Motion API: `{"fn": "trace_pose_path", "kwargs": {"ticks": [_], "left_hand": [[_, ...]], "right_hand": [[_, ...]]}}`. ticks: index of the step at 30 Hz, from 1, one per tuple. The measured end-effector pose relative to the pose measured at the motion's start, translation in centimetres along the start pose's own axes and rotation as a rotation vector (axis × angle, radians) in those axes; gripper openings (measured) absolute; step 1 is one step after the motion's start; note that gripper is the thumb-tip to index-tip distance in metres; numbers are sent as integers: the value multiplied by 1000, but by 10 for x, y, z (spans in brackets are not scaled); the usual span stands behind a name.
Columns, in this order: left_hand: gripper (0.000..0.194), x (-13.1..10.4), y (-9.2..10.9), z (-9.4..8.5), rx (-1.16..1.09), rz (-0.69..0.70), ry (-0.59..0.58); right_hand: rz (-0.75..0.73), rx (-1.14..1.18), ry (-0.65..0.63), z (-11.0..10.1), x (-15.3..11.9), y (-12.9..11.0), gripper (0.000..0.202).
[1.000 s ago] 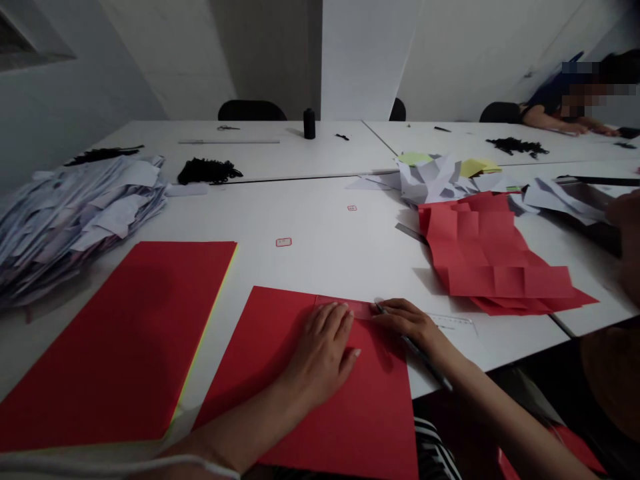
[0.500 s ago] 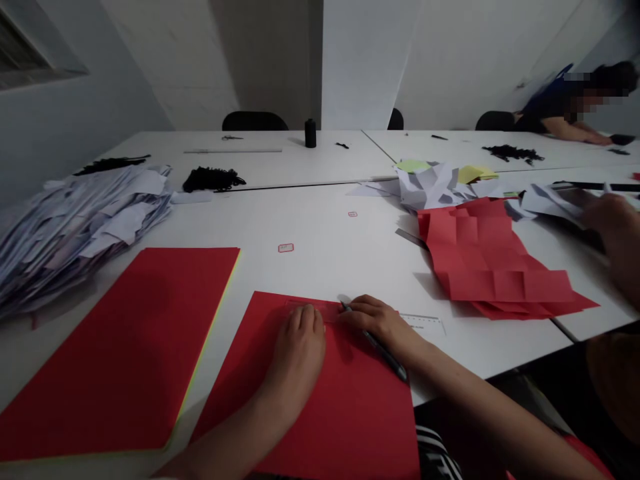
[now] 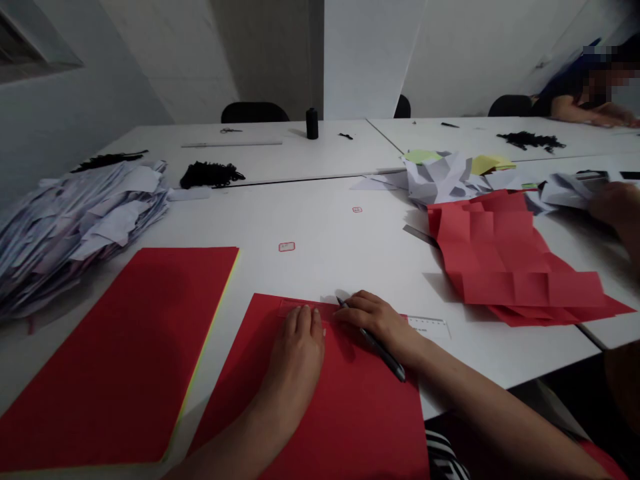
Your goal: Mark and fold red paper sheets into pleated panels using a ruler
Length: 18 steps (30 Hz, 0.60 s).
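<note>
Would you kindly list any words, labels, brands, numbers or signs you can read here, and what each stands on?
No text is legible.
Nearer red-framed label, on the white table: too small and blurred to read.
Farther red-framed label, on the same table: too small to read.
Clear ruler: dark print and scale marks show at its right end, too small to read.
</note>
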State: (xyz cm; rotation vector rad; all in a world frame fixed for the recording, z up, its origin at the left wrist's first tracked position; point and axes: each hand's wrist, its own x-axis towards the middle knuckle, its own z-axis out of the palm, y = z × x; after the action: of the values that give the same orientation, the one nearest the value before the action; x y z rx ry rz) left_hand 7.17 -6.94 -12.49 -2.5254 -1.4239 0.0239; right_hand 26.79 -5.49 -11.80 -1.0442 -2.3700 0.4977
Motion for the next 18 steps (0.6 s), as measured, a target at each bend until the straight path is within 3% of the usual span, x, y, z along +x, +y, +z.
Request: {"fn": "trace_pose_path", "kwargs": {"ticks": [9, 18], "left_hand": [[34, 3, -2, -2, -45, 54, 171], [35, 3, -2, -1, -123, 40, 231]], "right_hand": [[27, 47, 37, 2, -3, 1, 26], [-10, 82, 29, 1, -2, 0, 25]]}}
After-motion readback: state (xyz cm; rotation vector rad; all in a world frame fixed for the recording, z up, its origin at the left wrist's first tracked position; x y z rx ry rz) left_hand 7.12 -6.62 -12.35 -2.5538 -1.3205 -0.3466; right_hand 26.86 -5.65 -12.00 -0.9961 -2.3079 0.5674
